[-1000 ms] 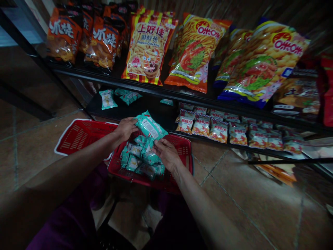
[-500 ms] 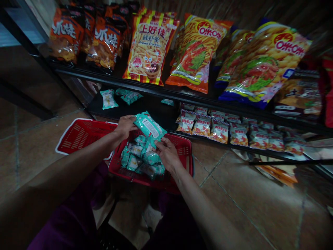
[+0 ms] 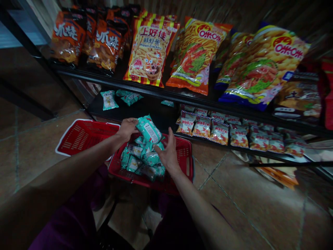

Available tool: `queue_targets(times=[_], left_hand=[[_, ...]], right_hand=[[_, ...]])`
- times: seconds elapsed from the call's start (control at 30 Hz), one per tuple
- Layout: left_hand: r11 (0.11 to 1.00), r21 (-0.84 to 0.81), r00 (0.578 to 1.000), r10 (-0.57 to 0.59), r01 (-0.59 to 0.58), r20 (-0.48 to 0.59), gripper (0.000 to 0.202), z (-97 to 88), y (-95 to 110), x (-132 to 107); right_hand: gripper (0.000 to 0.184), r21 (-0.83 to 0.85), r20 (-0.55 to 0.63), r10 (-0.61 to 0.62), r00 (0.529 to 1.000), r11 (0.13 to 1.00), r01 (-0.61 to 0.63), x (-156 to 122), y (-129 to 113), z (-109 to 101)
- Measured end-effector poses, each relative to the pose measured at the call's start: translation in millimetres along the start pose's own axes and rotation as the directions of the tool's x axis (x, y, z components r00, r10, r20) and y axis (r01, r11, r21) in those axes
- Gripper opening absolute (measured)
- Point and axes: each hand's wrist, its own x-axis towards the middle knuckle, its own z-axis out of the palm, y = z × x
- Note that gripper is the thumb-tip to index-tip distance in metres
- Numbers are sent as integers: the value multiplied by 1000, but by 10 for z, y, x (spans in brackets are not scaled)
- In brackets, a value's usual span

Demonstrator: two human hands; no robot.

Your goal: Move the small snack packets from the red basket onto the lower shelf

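My left hand (image 3: 127, 127) grips a stack of teal snack packets (image 3: 148, 129) held above a red plastic basket (image 3: 183, 152). Inside the basket lies a pile of several more teal packets (image 3: 142, 158). My right hand (image 3: 168, 152) hovers over that pile, thumb raised and fingers spread, just beside the held stack and touching its lower edge. A few loose teal packets (image 3: 109, 100) lie on the dark bottom shelf (image 3: 122, 111) behind the basket.
A second red basket (image 3: 80, 135) sits left on the tiled floor (image 3: 247, 205). The upper shelf carries large snack bags (image 3: 149, 48). Rows of small red-and-white packets (image 3: 218, 130) fill the bottom shelf to the right. A flat orange bag (image 3: 281, 173) lies under the shelf.
My right hand has let go of the held stack's lower end and opened, thumb lifting up. The stack in my left hand has tipped slightly lower toward the basket.
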Motion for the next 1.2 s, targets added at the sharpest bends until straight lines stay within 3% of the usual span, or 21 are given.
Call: queue_targets(times=[0.17, 0.3, 0.47, 0.7, 0.97, 1.2], left_hand=[[1000, 18, 1000, -9, 9, 14, 12, 32, -2, -44], [999, 46, 1000, -13, 13, 12, 10, 28, -26, -31], [995, 96, 999, -25, 23, 25, 12, 9, -81, -2], [991, 134, 1000, 4, -6, 15, 11, 10, -103, 5], [994, 112, 1000, -11, 12, -9, 10, 22, -44, -30], [994, 96, 998, -58, 60, -25, 10, 43, -21, -44]], right_hand=[[73, -214, 146, -262, 954, 933, 289, -21, -27, -32], [70, -220, 270, -323, 907, 896, 385, -43, 11, 0], [73, -164, 330, -330, 884, 903, 398, -40, 29, 16], [58, -134, 361, -312, 879, 915, 380, -53, -64, -28], [72, -137, 290, -248, 924, 945, 296, -61, -133, -16], [86, -231, 299, -217, 929, 928, 291, -91, -117, 55]])
